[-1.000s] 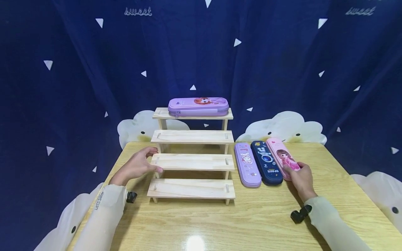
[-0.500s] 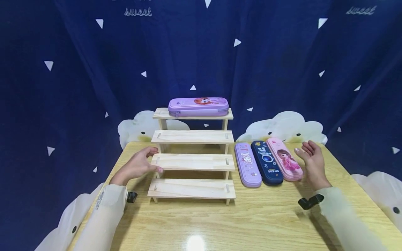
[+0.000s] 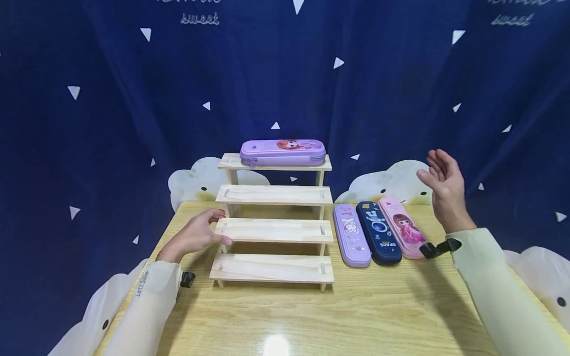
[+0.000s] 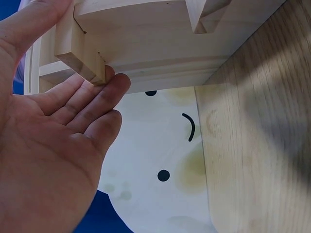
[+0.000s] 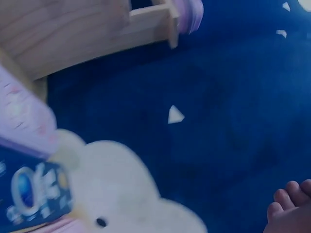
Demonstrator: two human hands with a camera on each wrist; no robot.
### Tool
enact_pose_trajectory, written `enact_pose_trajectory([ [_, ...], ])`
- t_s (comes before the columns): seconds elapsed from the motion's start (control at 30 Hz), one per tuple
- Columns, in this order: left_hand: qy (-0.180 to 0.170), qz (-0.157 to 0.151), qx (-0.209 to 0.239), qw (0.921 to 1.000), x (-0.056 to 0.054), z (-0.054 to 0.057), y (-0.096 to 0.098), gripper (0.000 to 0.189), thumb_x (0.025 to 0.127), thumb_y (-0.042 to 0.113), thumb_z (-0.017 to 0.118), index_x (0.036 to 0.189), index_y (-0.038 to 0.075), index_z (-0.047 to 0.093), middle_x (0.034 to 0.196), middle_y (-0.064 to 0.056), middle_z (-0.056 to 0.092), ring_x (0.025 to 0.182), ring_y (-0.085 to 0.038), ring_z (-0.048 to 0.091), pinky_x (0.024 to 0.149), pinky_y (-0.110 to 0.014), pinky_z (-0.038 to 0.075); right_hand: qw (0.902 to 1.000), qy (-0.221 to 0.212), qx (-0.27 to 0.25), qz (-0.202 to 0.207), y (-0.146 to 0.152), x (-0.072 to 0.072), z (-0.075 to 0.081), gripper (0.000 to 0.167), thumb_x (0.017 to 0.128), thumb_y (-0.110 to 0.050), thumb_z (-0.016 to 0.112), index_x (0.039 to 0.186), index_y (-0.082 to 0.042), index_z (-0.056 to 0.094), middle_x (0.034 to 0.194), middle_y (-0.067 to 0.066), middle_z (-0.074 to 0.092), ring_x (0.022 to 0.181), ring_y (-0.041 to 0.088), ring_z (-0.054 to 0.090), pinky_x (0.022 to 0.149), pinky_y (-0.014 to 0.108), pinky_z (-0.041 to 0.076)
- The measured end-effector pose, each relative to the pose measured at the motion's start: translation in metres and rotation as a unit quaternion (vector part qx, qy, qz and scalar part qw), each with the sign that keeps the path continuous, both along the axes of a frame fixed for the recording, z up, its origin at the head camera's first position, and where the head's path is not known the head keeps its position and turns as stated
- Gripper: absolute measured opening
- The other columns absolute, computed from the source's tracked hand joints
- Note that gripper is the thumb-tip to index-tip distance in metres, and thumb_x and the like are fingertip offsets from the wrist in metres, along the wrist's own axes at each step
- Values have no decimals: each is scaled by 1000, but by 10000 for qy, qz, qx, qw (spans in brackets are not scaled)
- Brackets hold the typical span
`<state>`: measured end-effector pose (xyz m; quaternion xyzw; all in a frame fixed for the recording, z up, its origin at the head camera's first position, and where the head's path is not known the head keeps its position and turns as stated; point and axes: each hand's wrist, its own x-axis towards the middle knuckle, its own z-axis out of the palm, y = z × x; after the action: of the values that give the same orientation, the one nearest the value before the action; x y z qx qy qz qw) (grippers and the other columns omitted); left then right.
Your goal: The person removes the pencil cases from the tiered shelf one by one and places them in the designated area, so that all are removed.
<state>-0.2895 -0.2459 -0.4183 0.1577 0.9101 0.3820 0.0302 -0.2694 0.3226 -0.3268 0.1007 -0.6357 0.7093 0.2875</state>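
A stepped wooden display rack [image 3: 272, 230] stands on the table. At its left end my left hand [image 3: 198, 233] holds it, thumb at the front of a lower step and fingers behind; the left wrist view shows the fingertips [image 4: 119, 85] against the wooden upright. My right hand [image 3: 447, 193] is raised above the table's right side, palm turned inward, fingers relaxed and holding nothing. Below and to its left lie a pink pencil case [image 3: 403, 225] with a doll picture, a navy space pencil case [image 3: 378, 232] and a lilac pencil case [image 3: 351, 235], side by side.
Another purple pencil case [image 3: 282, 153] lies lengthwise on the rack's top step. Behind the wood-grain table [image 3: 356, 316] hangs a dark blue curtain [image 3: 285, 74] with white triangles and clouds.
My right hand has let go of the pink pencil case, moved right and risen well above the table. My left hand stays at the rack.
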Motion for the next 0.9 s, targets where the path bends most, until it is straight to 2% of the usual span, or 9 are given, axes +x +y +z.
enact_pose_trajectory([
  [0.17, -26, 11, 1, 10000, 1, -1, 1, 92, 71, 38, 92, 143, 0, 48, 145, -24, 54, 138, -43, 48, 116, -58, 39, 9969, 47, 776, 130, -22, -11, 26, 80, 89, 2, 69, 157, -4, 27, 157, 8, 39, 150, 24, 29, 130, 27, 18],
  [0.27, -9, 13, 37, 10000, 1, 0, 0, 93, 71, 38, 92, 143, 0, 48, 145, -23, 55, 138, -42, 49, 116, -58, 38, 9897, 6, 1428, 78, -39, -19, 38, 79, 90, -4, 71, 157, -7, 29, 161, 12, 36, 151, 23, 32, 129, 26, 21],
  [0.37, -12, 10, 80, 10000, 1, 0, 0, 93, 70, 37, 93, 142, 0, 49, 144, -23, 56, 137, -42, 49, 116, -57, 39, 9818, -52, 1885, 225, -57, -26, 46, 77, 90, -7, 71, 156, -7, 32, 161, 16, 37, 151, 24, 34, 129, 29, 24],
  [0.5, -17, -1, 95, 10000, 1, 1, 0, 92, 70, 36, 93, 141, -1, 49, 143, -23, 56, 136, -42, 50, 116, -57, 39, 9729, -197, 2203, 667, -80, -38, 53, 76, 90, -7, 71, 156, -6, 33, 161, 18, 38, 151, 28, 35, 129, 35, 25],
  [0.67, -44, 30, 113, 9999, 2, 0, 0, 89, 70, 32, 93, 141, -1, 49, 143, -23, 56, 136, -42, 50, 116, -57, 39, 9606, -446, 2570, 960, -104, -61, 56, 77, 89, -9, 72, 155, -5, 34, 161, 15, 39, 151, 29, 35, 129, 44, 24],
  [0.9, -6, -4, 150, 9999, 1, 0, 1, 89, 70, 31, 93, 140, -2, 50, 142, -23, 57, 136, -42, 51, 116, -58, 39, 9515, -563, 2740, 1279, -134, -88, 56, 76, 87, -7, 73, 153, -3, 37, 159, 17, 42, 150, 31, 37, 129, 44, 24],
])
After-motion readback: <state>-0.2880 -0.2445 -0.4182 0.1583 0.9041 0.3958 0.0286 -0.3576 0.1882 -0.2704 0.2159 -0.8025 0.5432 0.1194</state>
